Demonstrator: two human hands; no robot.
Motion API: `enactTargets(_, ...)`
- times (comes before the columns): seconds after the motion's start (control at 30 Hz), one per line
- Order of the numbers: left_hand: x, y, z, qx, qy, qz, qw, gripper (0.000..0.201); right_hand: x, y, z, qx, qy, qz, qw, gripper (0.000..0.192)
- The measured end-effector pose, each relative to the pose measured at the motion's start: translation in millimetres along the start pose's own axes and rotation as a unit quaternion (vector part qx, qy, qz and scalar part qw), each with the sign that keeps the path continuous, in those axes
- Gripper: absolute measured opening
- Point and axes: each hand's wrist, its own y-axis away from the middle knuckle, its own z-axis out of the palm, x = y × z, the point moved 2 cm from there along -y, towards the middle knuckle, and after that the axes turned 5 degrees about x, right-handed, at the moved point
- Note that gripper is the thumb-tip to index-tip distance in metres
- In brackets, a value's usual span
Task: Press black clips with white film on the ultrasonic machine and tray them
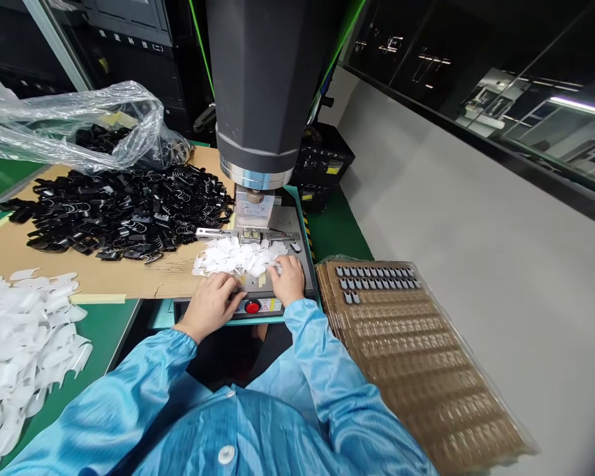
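Observation:
A heap of small white plastic pieces [238, 256] lies on the metal machine base in front of me. My left hand [211, 305] rests palm down at the heap's near left edge, its thumb apart from the bent fingers and nothing visible between them. At the heap's right side, my right hand [288, 281] has its fingertips bent together at a white piece; the fingers partly hide it. Just behind the heap is a metal fixture [250, 235], under the dark machine head [258, 99]. A red button [252, 307] sits on the machine's front, between my hands.
Many black plastic parts [129, 208] are piled on cardboard [173, 281] at left, below a clear plastic bag [143, 119]. More white pieces [24, 357] cover the green table's left. At right, stacked trays [396, 357] hold rows of small dark-and-grey parts [377, 277].

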Motion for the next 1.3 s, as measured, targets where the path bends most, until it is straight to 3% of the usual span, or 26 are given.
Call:
enactTargets(0.23,-30,15,-17.3,0.018,-0.012,-0.049,0.999,0.025,4,0,2,0.032,-0.069,-0.002,0.997,0.012)
enactTargets(0.33,-31,9,-17.7,0.022,-0.01,-0.047,0.999,0.025,8,0,2,0.041,-0.124,0.009,0.991,0.011)
enactTargets(0.57,7,-32,0.2,0.017,-0.003,0.003,1.0,0.028,22,-6,3,0.071,-0.271,0.066,0.958,0.018)
enactTargets(0.7,19,-63,10.1,0.04,0.038,-0.004,0.998,0.035,27,-9,3,0.053,-0.337,0.115,0.933,0.028)
enactTargets(0.83,21,-94,15.5,0.045,0.046,0.015,0.998,0.045,27,-15,2,0.039,-0.328,0.081,0.94,0.027)
enactTargets(0.97,14,-116,20.6,-0.002,-0.001,0.016,1.0,0.03,28,-22,3,0.028,-0.289,0.05,0.956,0.025)
enactTargets(1.07,9,-122,20.8,-0.003,-0.012,-0.015,1.0,0.027,28,-27,3,0.029,-0.321,0.081,0.943,0.026)
enactTargets(1.2,13,-120,18.8,0.03,0.127,-0.031,0.991,0.034,22,-33,2,0.038,-0.432,0.123,0.893,0.033)
enactTargets(1.27,18,-119,20.3,0.013,0.275,-0.056,0.96,0.035,16,-34,1,0.025,-0.484,0.129,0.865,0.036)
enactTargets(1.3,20,-118,21.6,-0.001,0.355,-0.079,0.931,0.036,12,-35,0,0.015,-0.504,0.135,0.853,0.038)
